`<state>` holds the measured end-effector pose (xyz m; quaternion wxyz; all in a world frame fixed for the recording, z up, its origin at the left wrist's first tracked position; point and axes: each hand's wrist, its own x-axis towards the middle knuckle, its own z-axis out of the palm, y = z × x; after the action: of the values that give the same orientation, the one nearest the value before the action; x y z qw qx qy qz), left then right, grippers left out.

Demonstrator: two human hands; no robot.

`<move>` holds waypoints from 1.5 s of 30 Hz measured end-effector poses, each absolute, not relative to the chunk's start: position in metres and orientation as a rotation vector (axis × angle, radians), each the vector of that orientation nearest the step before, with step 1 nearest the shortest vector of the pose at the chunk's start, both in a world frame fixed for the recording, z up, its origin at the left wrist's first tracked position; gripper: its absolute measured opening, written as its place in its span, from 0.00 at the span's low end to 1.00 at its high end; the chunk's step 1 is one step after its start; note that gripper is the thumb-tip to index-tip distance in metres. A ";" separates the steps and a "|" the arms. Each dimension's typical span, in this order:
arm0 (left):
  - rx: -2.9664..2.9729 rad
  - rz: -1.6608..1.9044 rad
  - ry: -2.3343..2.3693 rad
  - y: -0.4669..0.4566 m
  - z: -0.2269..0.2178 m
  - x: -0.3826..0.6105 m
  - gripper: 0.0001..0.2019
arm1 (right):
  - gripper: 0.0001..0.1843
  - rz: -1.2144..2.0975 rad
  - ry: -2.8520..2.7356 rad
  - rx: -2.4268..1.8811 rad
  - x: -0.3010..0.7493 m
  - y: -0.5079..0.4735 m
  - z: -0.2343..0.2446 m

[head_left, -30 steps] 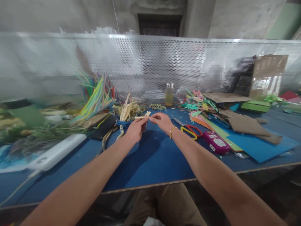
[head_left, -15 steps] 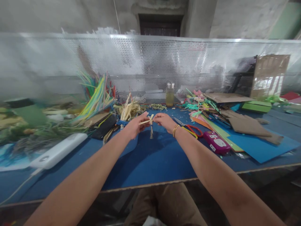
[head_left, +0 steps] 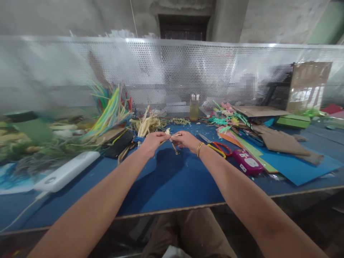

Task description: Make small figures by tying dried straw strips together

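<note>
The straw piece (head_left: 175,148), a small pale bit of work with a thin stem, is between my two hands, raised just above the blue counter (head_left: 172,190) in front of me. My left hand (head_left: 155,141) is drawn in to a pinch, thumb and fingers together on one side of it. My right hand (head_left: 186,139) meets it from the other side, fingertips also pinched close, the other fingers curled in; a light strip shows at these fingertips. The stem hangs down at a slant between my hands, its lower end loose. Just how each fingertip grips the straw is too small for me to tell.

I have a gold bracelet (head_left: 199,149) on my right wrist. Near that wrist lie scissors (head_left: 204,138) with one red and one yellow handle, and beside them a purple device (head_left: 247,163). Just beyond my left hand sits a pile of pale straw (head_left: 147,124), with a bunch of coloured strips (head_left: 109,114) further left. A bottle (head_left: 194,109) stands upright at the back, before the perforated metal screen (head_left: 172,64). Nearer me, on the left, lies a white rectangular device (head_left: 68,172) with a cable.
</note>
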<state>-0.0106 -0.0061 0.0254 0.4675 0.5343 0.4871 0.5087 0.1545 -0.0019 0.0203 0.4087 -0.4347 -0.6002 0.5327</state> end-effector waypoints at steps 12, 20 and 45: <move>1.160 1.280 1.111 -0.001 0.019 -0.009 0.14 | 0.14 1.064 -1.590 -0.885 0.147 0.011 -0.002; 0.912 1.282 0.946 -0.006 0.031 -0.004 0.09 | 0.16 1.188 -1.520 -0.688 0.144 0.000 0.011; 1.216 1.303 0.980 -0.009 0.035 -0.007 0.17 | 0.16 1.343 -1.524 -0.767 0.152 -0.008 0.022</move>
<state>-0.0074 -0.0094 0.0346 0.5261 0.5085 0.4097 0.5447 0.1521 -0.0081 0.0223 0.4661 -0.3125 -0.6210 0.5472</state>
